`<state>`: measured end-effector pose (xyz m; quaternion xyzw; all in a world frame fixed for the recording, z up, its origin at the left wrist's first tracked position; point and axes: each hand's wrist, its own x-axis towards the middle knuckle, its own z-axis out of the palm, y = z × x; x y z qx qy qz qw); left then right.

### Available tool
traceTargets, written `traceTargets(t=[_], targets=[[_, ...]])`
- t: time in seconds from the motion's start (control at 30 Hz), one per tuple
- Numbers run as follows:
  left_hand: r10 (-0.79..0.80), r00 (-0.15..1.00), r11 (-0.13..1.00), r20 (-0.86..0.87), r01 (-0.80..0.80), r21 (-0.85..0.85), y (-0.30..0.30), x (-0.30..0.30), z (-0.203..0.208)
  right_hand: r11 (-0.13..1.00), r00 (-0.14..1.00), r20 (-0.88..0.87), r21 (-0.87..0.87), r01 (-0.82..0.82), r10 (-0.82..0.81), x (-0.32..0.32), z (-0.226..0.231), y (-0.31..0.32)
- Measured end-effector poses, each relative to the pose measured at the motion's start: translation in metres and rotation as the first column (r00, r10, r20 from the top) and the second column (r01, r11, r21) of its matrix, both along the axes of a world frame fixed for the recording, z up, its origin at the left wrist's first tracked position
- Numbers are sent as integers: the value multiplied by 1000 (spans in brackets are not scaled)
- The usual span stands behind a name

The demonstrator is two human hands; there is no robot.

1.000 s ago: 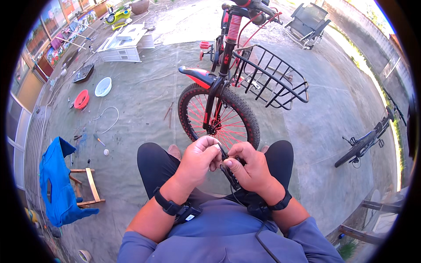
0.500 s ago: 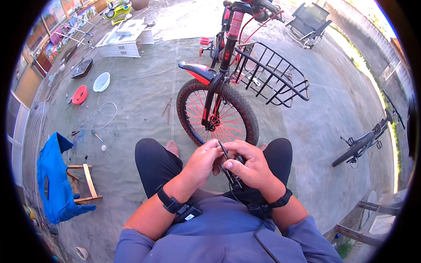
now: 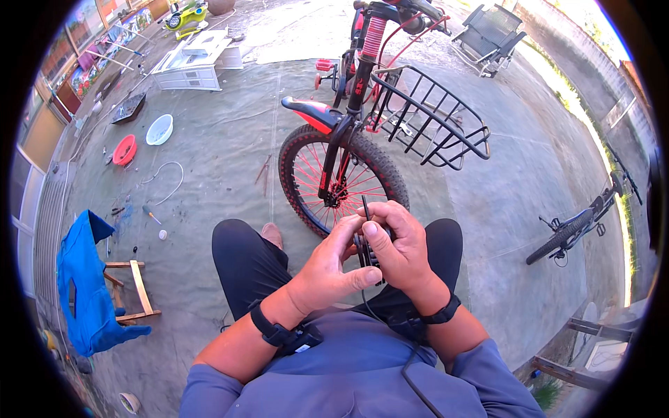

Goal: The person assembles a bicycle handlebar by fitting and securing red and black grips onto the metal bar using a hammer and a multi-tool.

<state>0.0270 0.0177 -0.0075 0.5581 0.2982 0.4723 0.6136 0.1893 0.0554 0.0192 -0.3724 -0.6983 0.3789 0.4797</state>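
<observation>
Near centre of frame, right hand (image 3: pixel 404 251) grasping slim black piece (image 3: pixel 364 204) below red-spoked wheel (image 3: pixel 339 196); left hand (image 3: pixel 327 268) alongside, its grip partly hidden, cannot tell.

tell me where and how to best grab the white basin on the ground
Best, I'd judge, by the rim on its right, reaching down from above with the thumb on one side of the wall: the white basin sits open side up, its rim exposed, and the red basin lies close on its left.

Outdoor yard (image 3: pixel 516 188) beside a wall (image 3: pixel 589 87)
</observation>
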Motion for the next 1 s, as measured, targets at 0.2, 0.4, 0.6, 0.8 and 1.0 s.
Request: traceTargets(t=[0.2, 0.4, 0.6, 0.8, 1.0], targets=[[156, 957, 969, -244, -100, 225, 3, -3, 8, 997, 997, -32, -26, 74, -75, -4, 2, 2], [305, 882, 896, -359, -138, 421, 3, -3, 13, 995, 992, -91, -56, 78, -83, -7, -3, 3], [229, 881, 960, -414, -134, 246, 2, -5, 25, 990, 991, -42, 61, 127, -124, -11, -3, 6], [212, 878, 969, -429, -133, 208, 2, -6, 17, 989, 990, -47, 46, 138, -136, -13, -9, 7], [133, 971, 991, -199, -137, -5, 1, -2, 10, 994, 993, -50, 37, 107, -105, -14, -5, 12]])
